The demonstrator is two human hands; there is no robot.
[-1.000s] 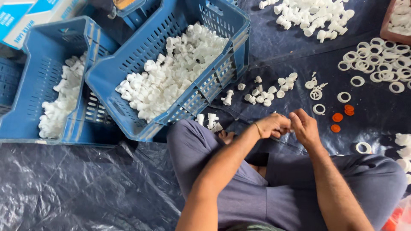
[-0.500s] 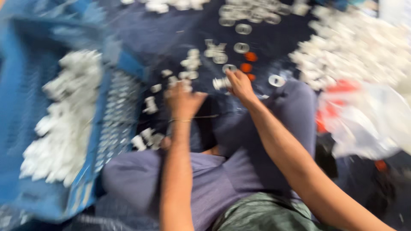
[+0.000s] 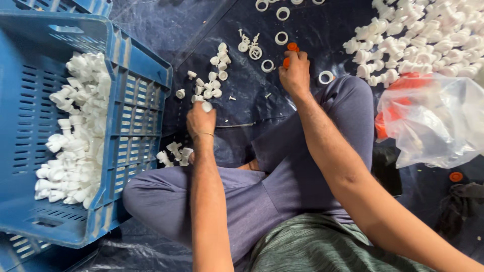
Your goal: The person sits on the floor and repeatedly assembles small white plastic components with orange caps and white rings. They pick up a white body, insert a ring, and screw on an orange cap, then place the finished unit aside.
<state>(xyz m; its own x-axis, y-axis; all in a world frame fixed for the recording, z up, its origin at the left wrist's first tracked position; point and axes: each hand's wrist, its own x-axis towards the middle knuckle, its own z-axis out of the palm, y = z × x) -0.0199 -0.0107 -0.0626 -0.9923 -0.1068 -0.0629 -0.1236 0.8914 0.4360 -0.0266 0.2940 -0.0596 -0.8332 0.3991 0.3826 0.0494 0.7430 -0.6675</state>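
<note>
Gathering parts: our left hand (image 3: pixel 200 120) grips a white cap (image 3: pixel 206 106); our right hand (image 3: pixel 295 75) pinches orange rings (image 3: pixel 291 48) at upper centre.

We see a small white plastic cap (image 3: pixel 206 106) pinched at the left hand's fingertips above the dark sheet; two orange rings (image 3: pixel 292 47) lie under the right hand's fingertips.

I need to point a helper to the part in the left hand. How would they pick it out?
Start at the big blue crate on the left, then move right to the loose cluster of small white parts on the dark sheet. Just below it is the left hand, wearing a thin bangle. The white cap sits at its fingertips, the only one lifted off the sheet.
</note>
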